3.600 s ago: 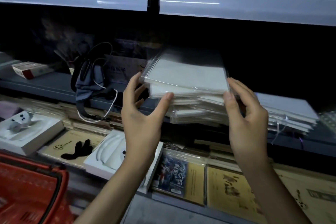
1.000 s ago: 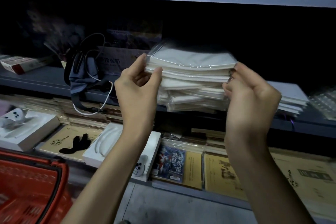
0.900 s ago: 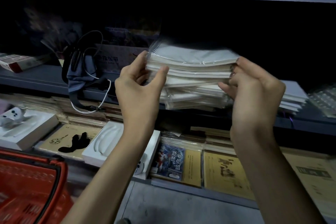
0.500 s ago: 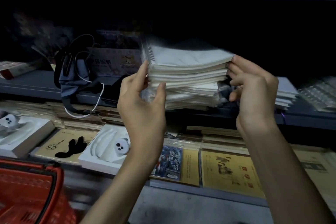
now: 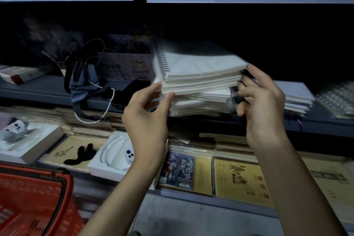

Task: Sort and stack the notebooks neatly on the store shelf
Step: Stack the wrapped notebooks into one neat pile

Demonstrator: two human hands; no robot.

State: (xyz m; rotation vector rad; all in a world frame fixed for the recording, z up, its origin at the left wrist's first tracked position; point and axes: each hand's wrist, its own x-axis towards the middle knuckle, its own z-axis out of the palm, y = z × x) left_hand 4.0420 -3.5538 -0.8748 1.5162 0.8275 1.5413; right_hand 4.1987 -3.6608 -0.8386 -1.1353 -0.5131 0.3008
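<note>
A pile of white spiral notebooks in clear wrap (image 5: 201,71) lies on the dark middle shelf (image 5: 38,90). Its upper bunch sits slightly askew on the lower notebooks (image 5: 201,105). My left hand (image 5: 147,119) pinches the front left corner of the upper bunch, thumb on the front edge and fingers on the spiral side. My right hand (image 5: 262,105) is at the pile's right edge; the straight index fingertip touches the top corner and the other fingers are loosely bent against the side. A second, lower pile of notebooks (image 5: 295,97) lies just to the right.
A blue pouch with black and white cables (image 5: 82,82) hangs over the shelf's front edge, left of the pile. Below, the lower shelf holds white boxes (image 5: 115,157) and yellow-covered books (image 5: 239,178). A red basket (image 5: 32,201) is at the bottom left. Wrapped spiral pads (image 5: 337,99) lie far right.
Both hands have eased their grip on the upper notebooks. My right hand's fingers have spread out along the right edge, and the bunch now lies straighter on the pile.
</note>
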